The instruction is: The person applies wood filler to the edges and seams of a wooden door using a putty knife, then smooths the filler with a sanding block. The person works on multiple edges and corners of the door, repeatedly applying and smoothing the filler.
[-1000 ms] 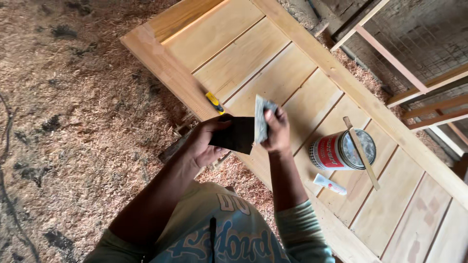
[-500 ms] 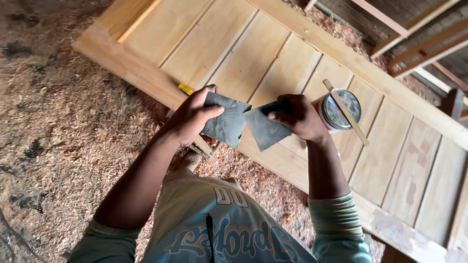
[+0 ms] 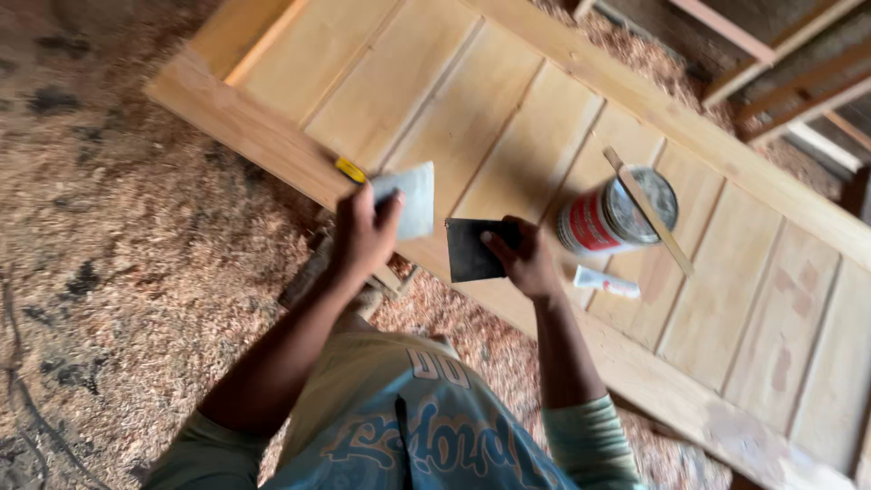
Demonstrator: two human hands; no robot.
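While the door (image 3: 544, 154) is lying flat above a floor (image 3: 118, 272) thick with wood shavings, both hands are hovering over its near rail, each one gripping a separate sheet. The left hand (image 3: 363, 236) is closing its fingers on a pale grey sheet (image 3: 413, 195), which is standing nearly upright just beside a yellow item (image 3: 350, 170) on the rail. The right hand (image 3: 524, 263) is pinching a dark sheet (image 3: 472, 249) by its right edge, thumb on top, and is holding it flat and facing up. The two sheets are sitting near each other but apart. To the right of the right hand, a red and white can (image 3: 603, 218) is resting on the door's panels with a wooden stick (image 3: 649, 210) lying across its lid, and a small white tube (image 3: 606, 283) is lying just below the can.
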